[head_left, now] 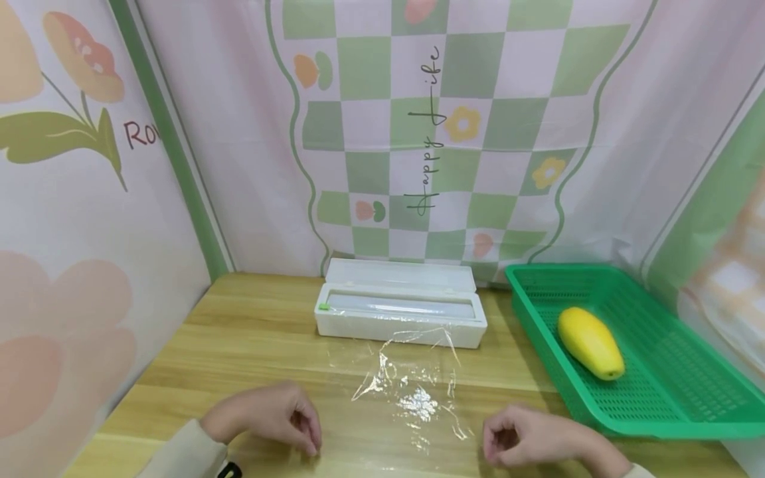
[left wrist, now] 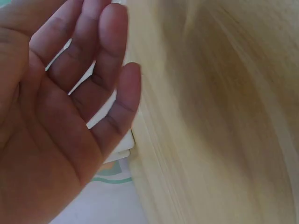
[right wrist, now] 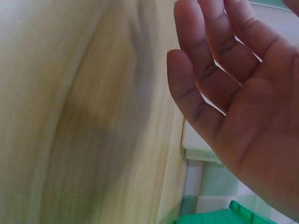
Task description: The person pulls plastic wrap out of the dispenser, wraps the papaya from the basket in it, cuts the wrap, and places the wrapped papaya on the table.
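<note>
A clear sheet of cling film (head_left: 418, 401), marked by bright glints and creases, stretches from a white cling film box (head_left: 400, 332) toward the front of the table. My left hand (head_left: 277, 415) is at the film's near left corner, thumb and forefinger pinched together there. At the near right corner my right hand (head_left: 532, 438) pinches in the same way. The film between the fingertips is too clear to make out. Both wrist views show the other fingers of the left hand (left wrist: 60, 121) and right hand (right wrist: 252, 112) loosely bent, fingertips partly cut off.
The box lid (head_left: 400, 273) stands raised at the back, and a green slider (head_left: 324, 307) sits at the box's left end. To the right, a green basket (head_left: 681, 428) holds a yellow papaya-like fruit (head_left: 590, 343). Patterned curtains (head_left: 358, 166) border the wooden table (head_left: 257, 318).
</note>
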Demonstrator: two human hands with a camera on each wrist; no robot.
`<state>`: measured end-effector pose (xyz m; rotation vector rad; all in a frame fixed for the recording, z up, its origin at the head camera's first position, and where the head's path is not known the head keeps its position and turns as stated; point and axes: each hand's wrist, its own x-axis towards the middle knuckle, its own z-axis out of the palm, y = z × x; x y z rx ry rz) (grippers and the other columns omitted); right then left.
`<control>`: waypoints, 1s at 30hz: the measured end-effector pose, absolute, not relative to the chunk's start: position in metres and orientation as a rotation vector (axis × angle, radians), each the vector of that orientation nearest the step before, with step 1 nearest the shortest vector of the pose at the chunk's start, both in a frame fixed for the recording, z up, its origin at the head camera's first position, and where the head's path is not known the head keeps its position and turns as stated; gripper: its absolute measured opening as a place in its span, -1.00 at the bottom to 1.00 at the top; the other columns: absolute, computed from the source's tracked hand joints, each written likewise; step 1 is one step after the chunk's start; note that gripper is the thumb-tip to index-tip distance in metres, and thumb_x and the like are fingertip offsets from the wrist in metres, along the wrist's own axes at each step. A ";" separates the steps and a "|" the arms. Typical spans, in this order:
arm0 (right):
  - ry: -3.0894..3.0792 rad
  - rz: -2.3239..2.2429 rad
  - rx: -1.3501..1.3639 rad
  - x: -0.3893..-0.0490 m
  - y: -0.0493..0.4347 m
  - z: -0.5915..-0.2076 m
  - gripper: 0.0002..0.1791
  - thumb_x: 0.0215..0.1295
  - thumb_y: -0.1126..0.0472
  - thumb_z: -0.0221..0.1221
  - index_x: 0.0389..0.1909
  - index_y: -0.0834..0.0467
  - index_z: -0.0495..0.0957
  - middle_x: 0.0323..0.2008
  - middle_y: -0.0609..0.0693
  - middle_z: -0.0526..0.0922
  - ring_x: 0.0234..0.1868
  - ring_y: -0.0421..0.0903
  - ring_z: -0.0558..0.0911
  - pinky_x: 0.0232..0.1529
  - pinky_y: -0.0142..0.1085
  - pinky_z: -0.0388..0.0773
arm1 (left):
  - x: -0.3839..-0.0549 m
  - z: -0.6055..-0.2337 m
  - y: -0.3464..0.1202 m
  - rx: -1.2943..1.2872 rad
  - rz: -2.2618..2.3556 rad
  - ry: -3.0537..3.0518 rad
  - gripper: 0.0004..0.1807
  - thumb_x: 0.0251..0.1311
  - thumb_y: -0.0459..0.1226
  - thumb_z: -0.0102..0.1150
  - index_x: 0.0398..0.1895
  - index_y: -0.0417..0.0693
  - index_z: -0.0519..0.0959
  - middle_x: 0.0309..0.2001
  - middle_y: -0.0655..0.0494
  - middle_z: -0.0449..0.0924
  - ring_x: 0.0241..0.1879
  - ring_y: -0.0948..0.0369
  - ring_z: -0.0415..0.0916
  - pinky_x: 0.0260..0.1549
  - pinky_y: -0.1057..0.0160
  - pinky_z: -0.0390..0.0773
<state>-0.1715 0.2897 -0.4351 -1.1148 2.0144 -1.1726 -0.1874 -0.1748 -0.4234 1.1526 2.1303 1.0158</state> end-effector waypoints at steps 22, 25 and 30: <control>2.087 -1.189 -1.121 -0.164 0.281 -0.439 -0.78 0.23 0.40 0.29 -0.11 0.16 0.61 -0.29 -0.15 0.65 -0.28 -0.28 0.62 -0.28 -0.32 0.68 | -0.192 -0.431 -0.170 1.139 0.726 2.702 -0.45 0.10 0.04 0.43 0.13 0.04 0.58 0.10 0.30 0.52 0.14 0.21 0.45 0.20 0.06 0.49; 2.149 -1.149 -1.115 -0.163 0.279 -0.439 -0.75 0.18 0.36 0.35 -0.13 0.08 0.61 -0.32 -0.20 0.62 -0.31 -0.33 0.58 -0.34 -0.36 0.65 | -0.193 -0.434 -0.171 1.101 0.653 2.748 -0.19 0.02 0.16 0.43 0.29 -0.04 0.49 0.25 0.17 0.47 0.26 0.10 0.38 0.28 -0.03 0.40; 2.185 -1.106 -1.152 -0.163 0.279 -0.442 -0.73 0.18 0.33 0.36 -0.13 0.04 0.59 -0.32 -0.23 0.59 -0.32 -0.35 0.55 -0.37 -0.39 0.62 | -0.193 -0.442 -0.174 1.110 0.531 2.765 0.04 -0.10 0.26 0.45 0.40 -0.12 0.39 0.37 0.07 0.40 0.34 0.04 0.32 0.35 -0.07 0.29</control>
